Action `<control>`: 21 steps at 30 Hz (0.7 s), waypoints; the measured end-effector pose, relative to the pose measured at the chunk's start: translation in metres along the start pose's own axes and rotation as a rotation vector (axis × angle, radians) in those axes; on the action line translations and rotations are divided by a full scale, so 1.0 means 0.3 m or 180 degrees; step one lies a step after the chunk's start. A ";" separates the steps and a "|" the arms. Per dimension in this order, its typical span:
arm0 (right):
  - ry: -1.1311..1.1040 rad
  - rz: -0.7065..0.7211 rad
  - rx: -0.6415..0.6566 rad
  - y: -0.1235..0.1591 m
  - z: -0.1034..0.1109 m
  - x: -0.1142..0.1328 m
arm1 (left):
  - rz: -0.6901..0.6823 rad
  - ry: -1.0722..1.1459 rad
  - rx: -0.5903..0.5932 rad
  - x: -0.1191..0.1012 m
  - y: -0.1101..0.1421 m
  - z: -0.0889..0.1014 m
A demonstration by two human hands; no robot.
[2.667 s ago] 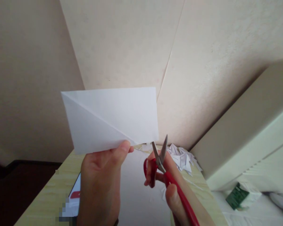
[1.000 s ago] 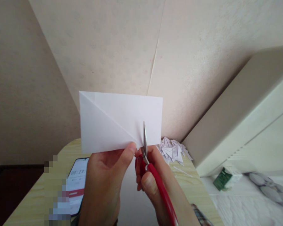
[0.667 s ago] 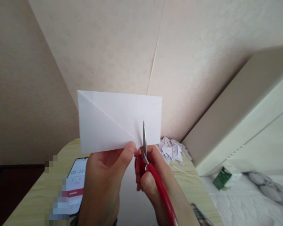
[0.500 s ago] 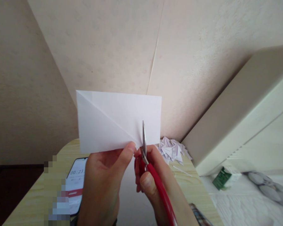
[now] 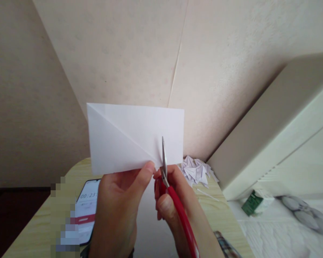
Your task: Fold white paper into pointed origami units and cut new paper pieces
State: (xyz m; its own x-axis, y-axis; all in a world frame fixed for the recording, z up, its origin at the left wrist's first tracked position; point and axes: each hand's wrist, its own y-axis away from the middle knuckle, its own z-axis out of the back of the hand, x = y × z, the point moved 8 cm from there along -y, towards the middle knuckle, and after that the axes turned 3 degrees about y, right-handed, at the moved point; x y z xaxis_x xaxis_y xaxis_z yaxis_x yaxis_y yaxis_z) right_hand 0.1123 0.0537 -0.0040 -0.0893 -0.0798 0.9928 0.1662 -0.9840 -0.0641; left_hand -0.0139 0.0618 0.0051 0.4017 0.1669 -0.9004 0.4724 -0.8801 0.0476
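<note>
A white sheet of paper [image 5: 115,150] with a diagonal crease is held up in front of the wall. My left hand [image 5: 121,200] pinches its lower edge, thumb on the near face. Red-handled scissors [image 5: 177,204] are gripped in my right hand [image 5: 174,200], with the paper's bottom edge at the blades. One blade lies over the near face, pointing up; the other is hidden behind the paper. Some right-hand fingers are hidden behind the handles.
A phone [image 5: 86,211] showing a timer lies on the wooden table [image 5: 40,211] at left. Folded white paper pieces [image 5: 195,170] are heaped at the table's back right. A green and white box [image 5: 254,202] stands on the quilted surface beyond.
The scissors have shifted very slightly left against the paper. Both hands keep the same grips, and the paper stays almost still.
</note>
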 end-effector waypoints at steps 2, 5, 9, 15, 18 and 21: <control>-0.0145 -0.0093 0.0016 0.000 -0.004 -0.004 | 0.0003 0.0047 0.0030 -0.001 0.001 -0.004; -0.0235 -0.0129 0.0023 0.001 -0.006 -0.008 | -0.0038 0.0059 0.0116 -0.009 0.005 -0.010; -0.0151 0.0069 -0.0003 0.006 -0.001 -0.003 | -0.0011 0.0060 0.0076 -0.009 0.009 -0.001; 0.0356 0.0346 -0.0262 0.010 0.020 0.021 | 0.0022 0.0149 0.0142 0.000 0.007 -0.009; 0.0505 0.0369 -0.0308 0.012 0.024 0.036 | 0.0066 0.0136 0.0124 0.002 0.007 -0.016; 0.0598 0.0278 -0.0277 0.018 0.027 0.048 | 0.0048 0.0165 0.0155 -0.003 0.008 -0.024</control>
State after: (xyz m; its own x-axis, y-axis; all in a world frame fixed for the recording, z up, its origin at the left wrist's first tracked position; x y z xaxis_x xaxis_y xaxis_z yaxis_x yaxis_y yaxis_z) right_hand 0.1198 0.0485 0.0108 -0.2610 -0.1856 0.9473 0.0967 -0.9814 -0.1656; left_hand -0.0074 0.0626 0.0090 0.4491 0.1752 -0.8761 0.4277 -0.9031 0.0386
